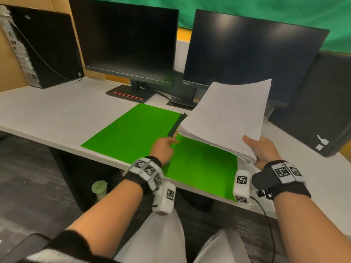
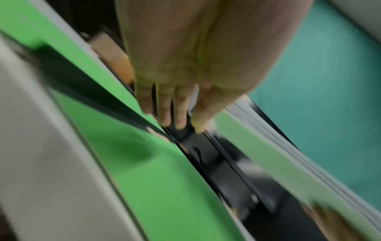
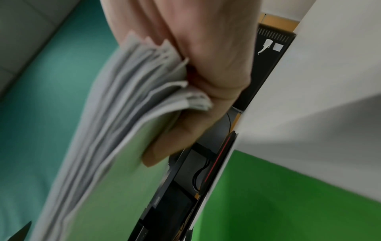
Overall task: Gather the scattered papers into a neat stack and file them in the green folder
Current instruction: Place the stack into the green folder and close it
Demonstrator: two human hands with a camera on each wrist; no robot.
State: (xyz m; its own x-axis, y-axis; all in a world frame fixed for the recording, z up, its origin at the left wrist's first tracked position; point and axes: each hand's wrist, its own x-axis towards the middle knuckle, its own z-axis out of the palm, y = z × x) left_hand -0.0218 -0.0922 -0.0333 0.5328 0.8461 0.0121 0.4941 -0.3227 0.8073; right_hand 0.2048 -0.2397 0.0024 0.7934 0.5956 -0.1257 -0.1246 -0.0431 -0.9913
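Two hands busy: right hand point(image 1: 265, 149) is clamped on a corner of the paper stack point(image 1: 226, 118), lifted over the open green folder point(image 1: 133, 128) at the desk's point(image 1: 47, 109) front edge. Left hand point(image 1: 164, 147) reaches to the folder's dark middle strip point(image 1: 177, 124), fingers point(image 2: 164, 106) straight and together.

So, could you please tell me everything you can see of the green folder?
The green folder lies open and flat on the white desk, in front of the two dark monitors, its near corner reaching the desk's front edge. It looks like thin bright-green card, two plain leaves joined by a dark strip along the spine. The left hand rests its fingers at that strip. The paper stack, held in the right hand, hovers tilted over the right leaf.
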